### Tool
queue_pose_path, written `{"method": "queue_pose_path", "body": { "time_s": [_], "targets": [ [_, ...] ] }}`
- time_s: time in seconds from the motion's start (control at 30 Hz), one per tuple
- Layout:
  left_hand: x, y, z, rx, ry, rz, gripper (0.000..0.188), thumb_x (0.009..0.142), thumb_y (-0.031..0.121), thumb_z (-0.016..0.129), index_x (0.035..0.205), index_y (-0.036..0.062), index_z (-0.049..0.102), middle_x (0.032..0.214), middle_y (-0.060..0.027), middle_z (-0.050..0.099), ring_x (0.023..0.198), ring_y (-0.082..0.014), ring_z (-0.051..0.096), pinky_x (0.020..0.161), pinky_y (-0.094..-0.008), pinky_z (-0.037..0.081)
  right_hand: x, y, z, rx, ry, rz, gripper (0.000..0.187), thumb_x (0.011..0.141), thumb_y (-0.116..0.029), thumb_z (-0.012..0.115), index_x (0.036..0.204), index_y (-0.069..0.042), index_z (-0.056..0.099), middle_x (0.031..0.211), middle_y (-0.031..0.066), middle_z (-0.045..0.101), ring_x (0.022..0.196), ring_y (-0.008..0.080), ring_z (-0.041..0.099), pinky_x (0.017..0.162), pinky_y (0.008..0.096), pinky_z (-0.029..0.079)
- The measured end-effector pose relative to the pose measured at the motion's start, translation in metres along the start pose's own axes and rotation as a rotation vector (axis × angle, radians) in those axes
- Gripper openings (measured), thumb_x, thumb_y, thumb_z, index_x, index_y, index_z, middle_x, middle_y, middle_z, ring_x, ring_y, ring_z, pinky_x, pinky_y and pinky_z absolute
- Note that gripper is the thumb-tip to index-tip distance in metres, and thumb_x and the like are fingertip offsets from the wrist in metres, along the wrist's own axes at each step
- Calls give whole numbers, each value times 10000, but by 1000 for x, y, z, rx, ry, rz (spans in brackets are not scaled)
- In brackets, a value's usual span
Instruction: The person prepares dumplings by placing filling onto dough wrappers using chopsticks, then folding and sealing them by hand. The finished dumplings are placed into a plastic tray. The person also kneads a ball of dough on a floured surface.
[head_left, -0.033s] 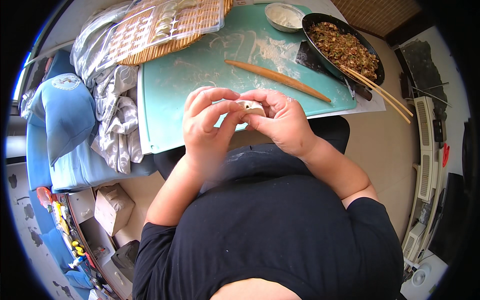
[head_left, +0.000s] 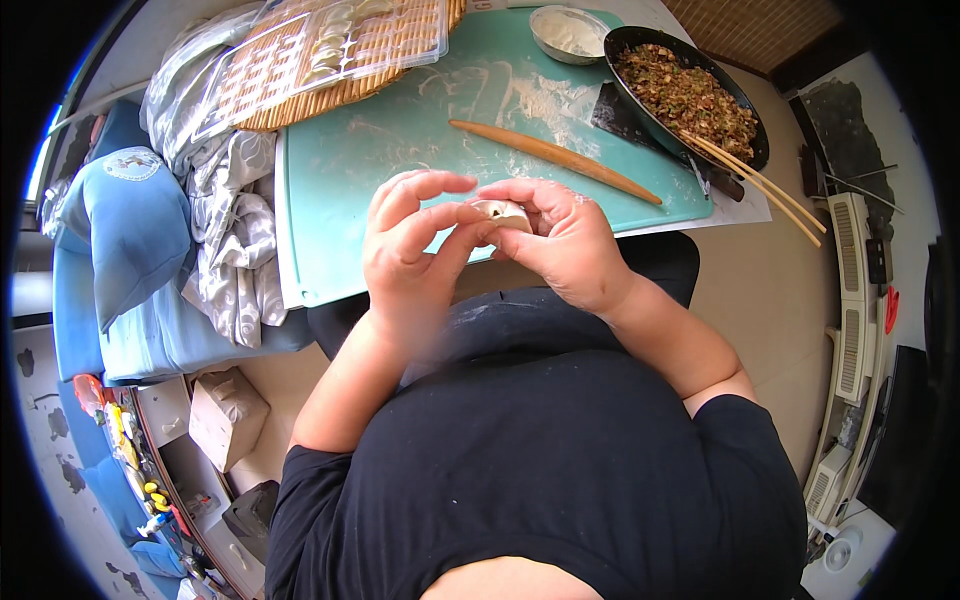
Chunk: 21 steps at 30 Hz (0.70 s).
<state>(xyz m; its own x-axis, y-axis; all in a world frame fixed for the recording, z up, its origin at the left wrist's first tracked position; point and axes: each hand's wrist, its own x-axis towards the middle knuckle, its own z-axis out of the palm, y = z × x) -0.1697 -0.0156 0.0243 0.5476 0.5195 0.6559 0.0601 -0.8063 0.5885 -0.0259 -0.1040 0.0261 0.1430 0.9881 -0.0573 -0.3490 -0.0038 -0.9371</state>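
A small white dumpling [head_left: 508,215] is held up between my two hands above the near edge of the green mat [head_left: 350,240]. A dark spot of filling shows at a gap in its dough. My left hand [head_left: 415,235] pinches its left end with thumb and index finger, while the other fingers are raised. On the opposite side, my right hand [head_left: 570,235] grips it, fingers curled behind and thumb in front. Those fingers partly hide the dumpling. Beyond my hands a wooden rolling pin [head_left: 555,158] lies slanted on the floured mat.
Far left, a clear plastic tray [head_left: 345,65] with several dumplings rests on a woven wicker mat [head_left: 290,105]. A bowl of flour [head_left: 568,35] stands at the back. To its right is a black pan [head_left: 690,100] of chopped filling, with chopsticks [head_left: 765,185] across its rim.
My left hand's upper fingers have lifted slightly, away from my right fingertips. Both hands still hold the dumpling in nearly the same place.
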Motion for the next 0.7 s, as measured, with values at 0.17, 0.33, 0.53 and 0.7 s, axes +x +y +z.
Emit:
{"method": "queue_pose_path", "body": {
  "time_s": [0.17, 0.33, 0.53, 0.7],
  "targets": [
    [3, -7, 5, -68, 48, 94, 316, 627, 28, 728, 930, 78, 653, 1055, -102, 633, 1000, -306, 561, 865, -384, 439, 2, 3, 0, -108, 5, -36, 348, 840, 23, 574, 1178, 27, 493, 1043, 56, 592, 919, 85, 572, 791, 220, 478],
    [6, -3, 4, -6, 5, 84, 232, 656, 12, 712, 876, 48, 649, 1025, -110, 638, 1000, -299, 561, 869, -381, 438, 3, 3, 0, -209, 16, 13, 370, 836, 47, 566, 1194, 29, 477, 1062, 53, 578, 945, 84, 562, 815, 221, 469],
    [1, -2, 5, 128, 47, 151, 213, 651, 22, 716, 850, 36, 640, 1032, -105, 633, 993, -297, 560, 862, -370, 443, 5, 9, 2, -134, 30, -93, 293, 837, -43, 615, 1120, 5, 554, 864, -4, 594, 762, 25, 523, 682, 177, 447],
    [7, -6, 6, 121, 75, 224, 268, 618, 30, 717, 876, 57, 649, 1034, -86, 633, 962, -285, 565, 821, -367, 465, 7, 10, 2, -122, 51, -117, 295, 830, -36, 622, 1113, 16, 554, 904, 12, 608, 801, 40, 547, 702, 189, 464]
  ]
}}
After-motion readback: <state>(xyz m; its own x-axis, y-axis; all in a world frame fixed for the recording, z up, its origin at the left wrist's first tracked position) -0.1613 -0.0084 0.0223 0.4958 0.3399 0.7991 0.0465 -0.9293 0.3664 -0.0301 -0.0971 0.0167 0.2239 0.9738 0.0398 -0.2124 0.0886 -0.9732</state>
